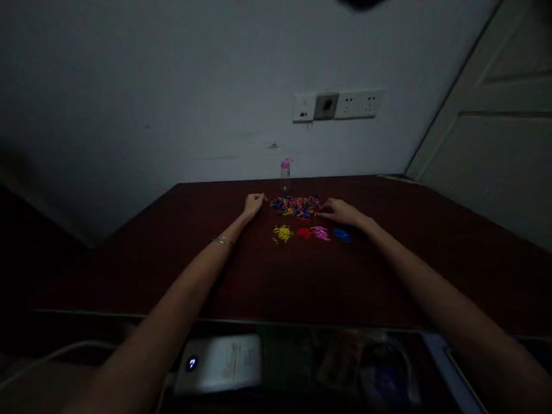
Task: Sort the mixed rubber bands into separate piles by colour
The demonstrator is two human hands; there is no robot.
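The big pile (pixel 295 206) looks a multicoloured jumble to me; beside it, a yellow pile (pixel 283 233), red pile (pixel 304 232), pink pile (pixel 320 233), blue pile (pixel 341 235). Dark reddish-brown table (pixel 267 282), pink bottle cap (pixel 285 164).

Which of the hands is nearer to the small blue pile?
Right. The right hand is just beyond the blue pile; the left hand is well to its left, beyond the yellow pile.

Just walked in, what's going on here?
A person's left hand is beside the left edge of a mixed-colour pile of small, thin pieces on a dark table; the right hand is at its right edge. It's too dim to tell whether either holds one. Nearer the person lie a yellow pile, red pile, pink pile and blue pile.
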